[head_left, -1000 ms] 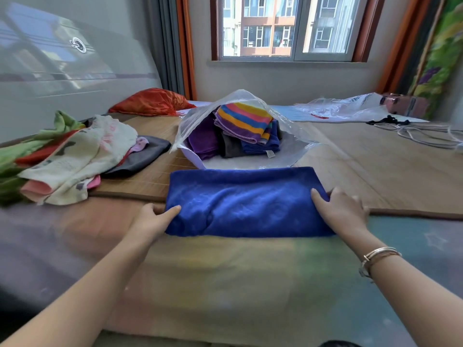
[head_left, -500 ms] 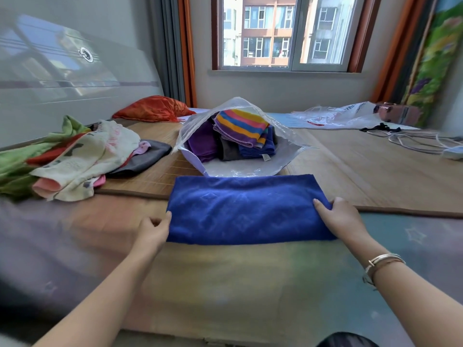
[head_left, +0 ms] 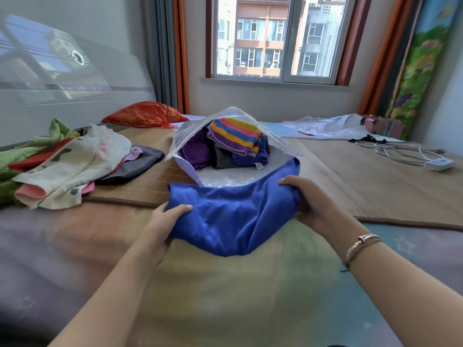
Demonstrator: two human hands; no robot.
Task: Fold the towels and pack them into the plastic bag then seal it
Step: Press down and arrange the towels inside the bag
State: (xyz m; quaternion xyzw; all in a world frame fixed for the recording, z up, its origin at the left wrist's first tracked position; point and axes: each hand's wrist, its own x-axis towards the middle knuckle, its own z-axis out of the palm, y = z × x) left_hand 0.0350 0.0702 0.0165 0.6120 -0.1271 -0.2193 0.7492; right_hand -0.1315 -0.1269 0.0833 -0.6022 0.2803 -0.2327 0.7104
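no longer flat on the bed: folded blue microfibre towel [head_left: 230, 221] now lifted, sagging between left hand [head_left: 166, 221] and right hand [head_left: 309, 202], fingers grasping both ends, just before the open clear plastic bag [head_left: 225, 121]; probably packing next.

A home bedroom is showing: a bed [head_left: 225, 284] with headboard [head_left: 62, 78], pillow [head_left: 145, 114], and curtained window [head_left: 275, 38].

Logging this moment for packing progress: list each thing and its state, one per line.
blue towel: folded, lifted, sagging between both hands
left hand: grips towel's left end
right hand: grips towel's right end
plastic bag: open, unsealed, holding folded towels
towel pile: unfolded, heaped
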